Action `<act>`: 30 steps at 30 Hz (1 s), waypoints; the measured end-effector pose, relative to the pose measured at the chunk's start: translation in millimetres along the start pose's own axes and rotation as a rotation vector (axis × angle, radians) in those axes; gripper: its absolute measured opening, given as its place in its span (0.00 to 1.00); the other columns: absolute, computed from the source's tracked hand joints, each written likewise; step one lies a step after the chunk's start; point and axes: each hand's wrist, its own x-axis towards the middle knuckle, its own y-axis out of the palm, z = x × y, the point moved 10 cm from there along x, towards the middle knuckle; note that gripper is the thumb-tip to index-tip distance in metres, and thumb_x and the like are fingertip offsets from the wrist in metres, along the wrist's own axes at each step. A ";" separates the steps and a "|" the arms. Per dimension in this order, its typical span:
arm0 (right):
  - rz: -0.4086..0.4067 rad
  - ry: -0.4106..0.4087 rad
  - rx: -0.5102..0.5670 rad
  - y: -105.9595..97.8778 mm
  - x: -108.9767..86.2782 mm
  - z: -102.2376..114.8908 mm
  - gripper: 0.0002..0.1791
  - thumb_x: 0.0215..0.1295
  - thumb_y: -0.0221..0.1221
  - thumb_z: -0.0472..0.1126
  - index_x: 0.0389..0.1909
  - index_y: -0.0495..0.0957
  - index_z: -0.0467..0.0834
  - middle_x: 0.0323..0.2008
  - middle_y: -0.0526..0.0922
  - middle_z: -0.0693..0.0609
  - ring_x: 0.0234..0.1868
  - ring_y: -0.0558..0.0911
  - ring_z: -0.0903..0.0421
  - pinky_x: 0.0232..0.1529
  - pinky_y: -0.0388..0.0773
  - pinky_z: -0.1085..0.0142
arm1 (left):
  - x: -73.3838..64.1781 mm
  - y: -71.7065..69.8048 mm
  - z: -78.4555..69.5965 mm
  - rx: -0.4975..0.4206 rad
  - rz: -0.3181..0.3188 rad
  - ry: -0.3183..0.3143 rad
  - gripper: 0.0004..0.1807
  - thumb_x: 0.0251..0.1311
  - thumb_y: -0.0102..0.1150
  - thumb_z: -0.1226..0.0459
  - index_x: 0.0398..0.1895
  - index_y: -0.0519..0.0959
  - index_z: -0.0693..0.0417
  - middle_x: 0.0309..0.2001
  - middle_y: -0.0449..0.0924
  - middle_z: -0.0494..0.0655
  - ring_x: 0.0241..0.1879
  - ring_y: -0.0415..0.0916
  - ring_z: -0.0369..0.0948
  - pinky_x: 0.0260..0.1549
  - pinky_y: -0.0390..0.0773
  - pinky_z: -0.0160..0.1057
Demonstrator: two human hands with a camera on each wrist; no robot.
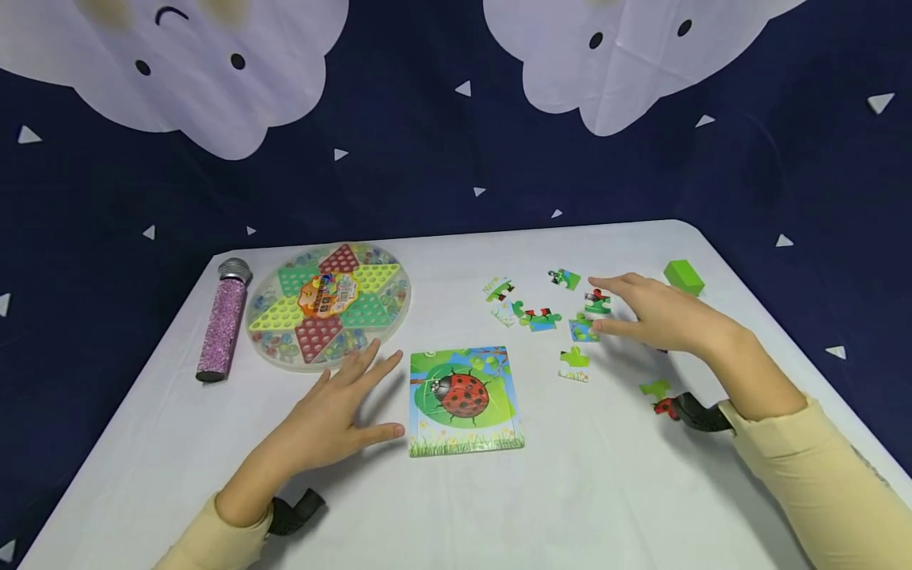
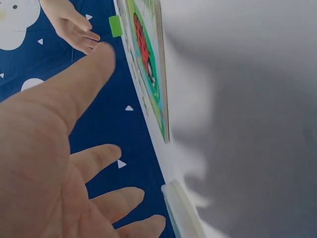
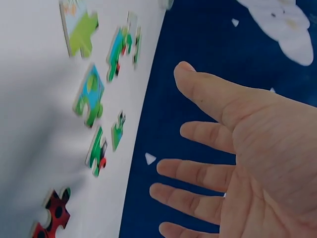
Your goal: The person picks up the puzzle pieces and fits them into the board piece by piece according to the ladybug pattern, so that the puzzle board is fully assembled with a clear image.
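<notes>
Tabletop (image 1: 484, 511), white, navy backdrop (image 1: 413, 134), pale clouds (image 1: 192, 79)

Red puzzle piece (image 1: 665, 408) partly behind black wrist device (image 1: 701, 413)

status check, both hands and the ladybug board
Left hand empty; right hand empty, near loose puzzle pieces. Ladybug board flat, picture up, beside left hand. Nothing visibly in the way.

At lower left, the left sleeve (image 1: 207, 548) is pale beige; at lower right, the right sleeve (image 1: 819, 471) matches. A stubby, curved black fitting (image 1: 701, 413) juts from under each cuff (image 1: 773, 434).
</notes>
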 end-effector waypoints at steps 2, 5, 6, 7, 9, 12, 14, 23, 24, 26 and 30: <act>0.015 -0.002 0.011 -1.5 7.2 -6.0 0.44 0.76 0.64 0.59 0.83 0.64 0.42 0.76 0.70 0.30 0.72 0.75 0.31 0.68 0.75 0.32 | -0.3 5.1 -0.6 -0.020 0.023 0.009 0.54 0.60 0.75 0.40 0.87 0.59 0.36 0.87 0.49 0.58 0.83 0.50 0.69 0.72 0.53 0.84; 0.035 -0.006 0.019 -1.6 16.6 -15.6 0.41 0.76 0.65 0.55 0.81 0.65 0.38 0.75 0.70 0.27 0.73 0.73 0.28 0.70 0.73 0.31 | -0.7 11.4 -1.9 -0.047 0.057 0.021 0.55 0.57 0.77 0.40 0.86 0.60 0.36 0.87 0.49 0.58 0.83 0.51 0.70 0.72 0.53 0.84; 0.041 -0.006 0.018 -1.1 19.7 -18.9 0.40 0.76 0.65 0.54 0.80 0.66 0.37 0.74 0.71 0.27 0.73 0.73 0.28 0.70 0.73 0.31 | -0.9 13.2 -2.1 -0.055 0.070 0.022 0.56 0.57 0.77 0.40 0.86 0.60 0.36 0.87 0.49 0.58 0.83 0.51 0.70 0.72 0.52 0.84; 0.046 -0.005 0.018 -0.7 22.3 -22.2 0.39 0.76 0.66 0.52 0.80 0.67 0.37 0.74 0.71 0.26 0.73 0.73 0.28 0.71 0.72 0.31 | -1.0 14.6 -2.5 -0.060 0.081 0.024 0.56 0.57 0.77 0.39 0.86 0.61 0.36 0.87 0.50 0.58 0.83 0.51 0.69 0.73 0.52 0.84; 0.055 0.001 0.018 0.4 27.1 -28.9 0.38 0.76 0.66 0.50 0.79 0.68 0.37 0.73 0.72 0.26 0.73 0.73 0.28 0.71 0.71 0.31 | -1.5 16.8 -3.2 -0.065 0.101 0.026 0.56 0.56 0.78 0.39 0.86 0.61 0.36 0.87 0.50 0.58 0.83 0.52 0.69 0.73 0.52 0.83; 0.064 0.001 0.022 1.9 33.5 -36.4 0.36 0.75 0.67 0.48 0.77 0.70 0.37 0.72 0.75 0.27 0.72 0.74 0.28 0.72 0.71 0.31 | -1.8 18.8 -3.8 -0.067 0.124 0.023 0.56 0.55 0.78 0.39 0.86 0.62 0.37 0.87 0.50 0.58 0.83 0.51 0.69 0.73 0.52 0.83; 0.063 -0.002 0.034 1.8 37.1 -40.3 0.35 0.74 0.68 0.45 0.76 0.71 0.36 0.72 0.76 0.28 0.72 0.75 0.28 0.72 0.72 0.31 | -1.6 19.9 -4.1 -0.070 0.136 0.021 0.55 0.55 0.78 0.40 0.85 0.63 0.37 0.87 0.50 0.57 0.83 0.51 0.69 0.73 0.52 0.83; 0.106 0.037 0.057 6.6 48.7 -57.0 0.33 0.72 0.69 0.44 0.73 0.75 0.35 0.68 0.81 0.32 0.66 0.81 0.29 0.65 0.78 0.33 | 0.5 28.6 -4.3 -0.083 0.175 0.031 0.53 0.56 0.78 0.40 0.84 0.65 0.36 0.86 0.52 0.58 0.84 0.50 0.69 0.73 0.50 0.84; 0.110 0.036 0.059 7.3 50.9 -57.7 0.32 0.72 0.70 0.44 0.73 0.75 0.36 0.68 0.81 0.33 0.66 0.81 0.30 0.65 0.78 0.34 | 1.0 28.7 -4.3 -0.082 0.172 0.033 0.52 0.56 0.78 0.40 0.84 0.65 0.36 0.86 0.53 0.58 0.84 0.50 0.69 0.72 0.50 0.84; 0.116 0.032 0.063 8.9 55.6 -58.1 0.31 0.72 0.69 0.43 0.72 0.76 0.36 0.67 0.82 0.33 0.66 0.82 0.31 0.66 0.78 0.34 | 1.7 28.9 -4.2 -0.080 0.167 0.036 0.52 0.57 0.78 0.41 0.84 0.65 0.35 0.86 0.53 0.59 0.83 0.50 0.69 0.72 0.51 0.85; 0.140 0.041 0.072 13.5 69.6 -53.7 0.28 0.73 0.68 0.43 0.71 0.78 0.37 0.64 0.83 0.33 0.65 0.83 0.34 0.67 0.78 0.37 | 0.4 27.8 -2.3 -0.079 0.157 0.034 0.50 0.59 0.76 0.41 0.84 0.65 0.34 0.86 0.54 0.59 0.83 0.51 0.70 0.71 0.52 0.86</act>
